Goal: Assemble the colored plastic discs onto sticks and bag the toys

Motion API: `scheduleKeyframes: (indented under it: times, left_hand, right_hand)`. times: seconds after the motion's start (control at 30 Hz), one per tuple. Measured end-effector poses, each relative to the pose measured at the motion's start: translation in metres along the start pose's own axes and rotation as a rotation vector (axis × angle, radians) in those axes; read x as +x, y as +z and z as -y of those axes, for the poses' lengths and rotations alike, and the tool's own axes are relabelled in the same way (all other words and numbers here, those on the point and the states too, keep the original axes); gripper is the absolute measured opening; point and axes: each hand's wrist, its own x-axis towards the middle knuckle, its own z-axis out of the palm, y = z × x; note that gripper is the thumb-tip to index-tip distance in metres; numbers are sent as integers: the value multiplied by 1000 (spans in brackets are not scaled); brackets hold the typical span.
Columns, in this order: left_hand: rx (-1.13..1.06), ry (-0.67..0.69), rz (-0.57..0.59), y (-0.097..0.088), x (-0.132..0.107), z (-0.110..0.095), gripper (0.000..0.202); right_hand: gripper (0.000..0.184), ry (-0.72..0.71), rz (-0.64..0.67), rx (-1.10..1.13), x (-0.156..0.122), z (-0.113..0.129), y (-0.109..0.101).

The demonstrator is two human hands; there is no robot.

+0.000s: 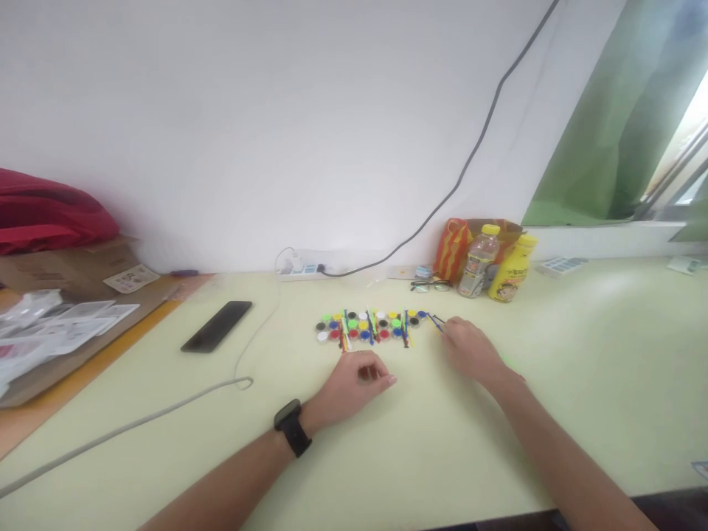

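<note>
A set of small paint pots (370,326) with coloured lids lies in rows on the pale yellow table (580,369), with several thin brushes laid across them. My right hand (467,350) is closed in a pinch on a thin blue brush (435,321) at the right end of the pots. My left hand (357,380), with a black watch on the wrist, rests loosely curled on the table just in front of the pots; nothing shows in it.
A black phone (217,326) lies to the left, and a grey cable (138,424) runs across the table's left part. A power strip (302,269), glasses (430,285), two bottles (495,273) and an orange bag (452,247) stand by the wall. Packets lie on cardboard (60,324) at far left.
</note>
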Motion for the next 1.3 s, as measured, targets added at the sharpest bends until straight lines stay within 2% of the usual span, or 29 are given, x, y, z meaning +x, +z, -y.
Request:
scheduleKeyframes:
  times: [0.27, 0.47, 0.63, 0.77, 0.83, 0.93, 1.13, 1.3]
  left_hand:
    - [-3, -5, 4, 0, 0, 1, 21]
    - [6, -7, 23, 0, 0, 3, 20]
    - [9, -8, 24, 0, 0, 2, 20]
    - [5, -4, 29, 0, -1, 2, 21]
    - [4, -7, 32, 0, 0, 1, 21]
    - [6, -11, 32, -1, 0, 1, 20]
    - [8, -5, 29, 0, 0, 0, 19]
    - [11, -6, 19, 0, 0, 1, 19]
  right_hand:
    - [25, 38, -140, 88, 8, -10, 3]
    - [23, -5, 9, 41, 2, -10, 6]
    - [22, 2, 19, 17, 1, -7, 5]
    - [23, 11, -108, 110, 5, -8, 3]
    - [27, -36, -196, 223, 8, -7, 4]
    - [31, -154, -243, 379, 10, -3, 6]
    - [31, -306, -189, 446, 5, 9, 11]
    - [26, -305, -162, 415, 2, 15, 8]
